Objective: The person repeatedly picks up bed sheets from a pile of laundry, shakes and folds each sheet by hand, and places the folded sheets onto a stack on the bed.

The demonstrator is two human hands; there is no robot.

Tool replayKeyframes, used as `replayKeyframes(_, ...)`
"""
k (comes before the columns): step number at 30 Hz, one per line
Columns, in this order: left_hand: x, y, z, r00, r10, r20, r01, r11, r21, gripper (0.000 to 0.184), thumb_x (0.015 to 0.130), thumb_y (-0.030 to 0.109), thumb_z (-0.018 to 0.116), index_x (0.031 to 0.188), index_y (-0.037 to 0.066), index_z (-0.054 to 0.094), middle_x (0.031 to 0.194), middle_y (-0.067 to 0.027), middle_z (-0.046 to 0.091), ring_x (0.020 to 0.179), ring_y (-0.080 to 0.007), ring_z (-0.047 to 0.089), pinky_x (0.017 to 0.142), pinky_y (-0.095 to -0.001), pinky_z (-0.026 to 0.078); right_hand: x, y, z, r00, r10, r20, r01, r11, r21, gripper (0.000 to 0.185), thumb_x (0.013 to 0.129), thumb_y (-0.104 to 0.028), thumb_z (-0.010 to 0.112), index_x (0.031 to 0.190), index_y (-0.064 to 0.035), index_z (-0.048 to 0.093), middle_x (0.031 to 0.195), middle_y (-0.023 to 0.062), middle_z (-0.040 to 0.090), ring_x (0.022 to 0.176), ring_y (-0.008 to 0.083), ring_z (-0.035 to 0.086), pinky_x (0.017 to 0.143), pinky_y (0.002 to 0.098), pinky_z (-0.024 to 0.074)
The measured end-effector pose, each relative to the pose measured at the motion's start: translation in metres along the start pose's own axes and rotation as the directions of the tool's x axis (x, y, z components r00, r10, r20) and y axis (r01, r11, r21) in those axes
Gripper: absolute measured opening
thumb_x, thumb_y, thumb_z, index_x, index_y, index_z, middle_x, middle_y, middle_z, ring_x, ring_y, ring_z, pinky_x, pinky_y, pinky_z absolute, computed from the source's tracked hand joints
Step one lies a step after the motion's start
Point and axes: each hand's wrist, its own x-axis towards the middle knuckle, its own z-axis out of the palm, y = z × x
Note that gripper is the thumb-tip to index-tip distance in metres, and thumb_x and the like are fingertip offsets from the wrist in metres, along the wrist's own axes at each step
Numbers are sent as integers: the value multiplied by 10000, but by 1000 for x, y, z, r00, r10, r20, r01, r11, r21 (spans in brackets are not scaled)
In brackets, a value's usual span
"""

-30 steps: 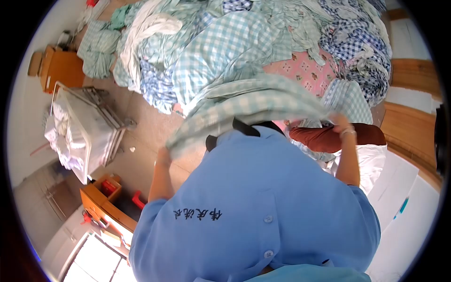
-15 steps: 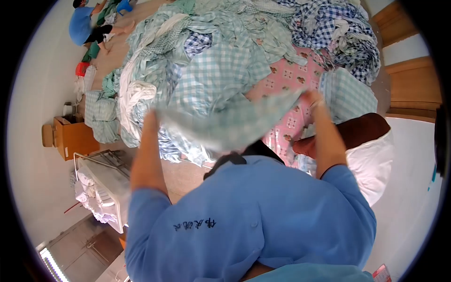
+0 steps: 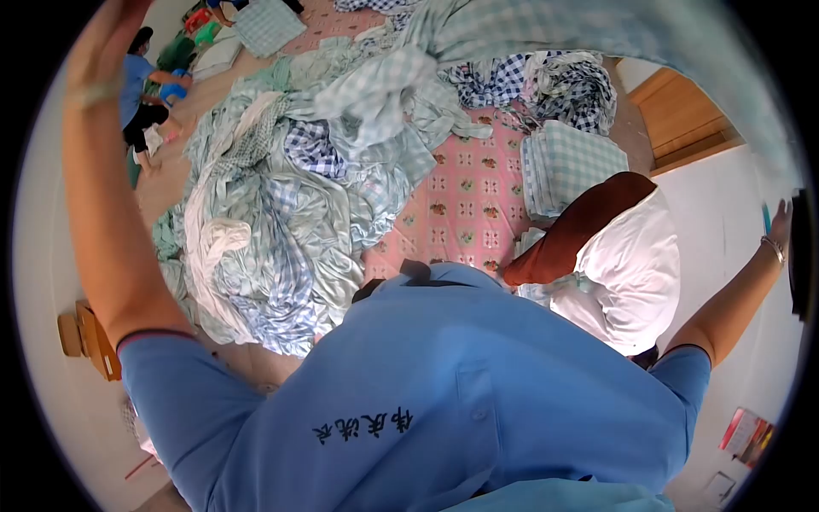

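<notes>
A light green-and-white checked cloth (image 3: 554, 38) billows across the top of the head view and down the right side, blurred by motion. At the far right, my right hand (image 3: 780, 224) is raised at the cloth's lower right end, with fingers closed on it. My left hand (image 3: 113, 38) is lifted at the top left corner; its fingers run out of the frame, so their grip is hidden. Below the cloth lies a big heap of crumpled pale green and blue checked fabric (image 3: 281, 230) on a pink patterned sheet (image 3: 465, 183).
Right of the pink sheet lie a folded checked stack (image 3: 580, 162) and a white and brown bundle (image 3: 631, 264). Behind them is a navy checked pile (image 3: 580, 90). A co-worker in blue (image 3: 136, 90) sits at the upper left. A cardboard box (image 3: 98, 341) stands at the left wall.
Both arms have swung up and wide apart from in front of my chest. The checked cloth has risen from low over the heap to the top and right of the view.
</notes>
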Motion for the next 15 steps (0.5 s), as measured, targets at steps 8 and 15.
replayKeyframes(8,-196,16,-258,817,-151,-556,285,945,163,252,866,195,434,966,-4,551,895,-53,576,807,-120,538,704,-272,437,-267,-74,144,927,-187,326,1,868,496,403,770,-276,586,991,56,537,1063,195,526,1028,320,475,947,430,313)
replayKeyframes(15,-472,-49,-385,828,-3,-561,557,123,822,364,743,200,612,1023,-16,528,1011,-133,564,940,-243,521,834,-342,386,-538,-59,308,482,48,875,-457,866,204,143,721,-107,619,826,-15,587,814,26,532,753,125,504,654,252,409)
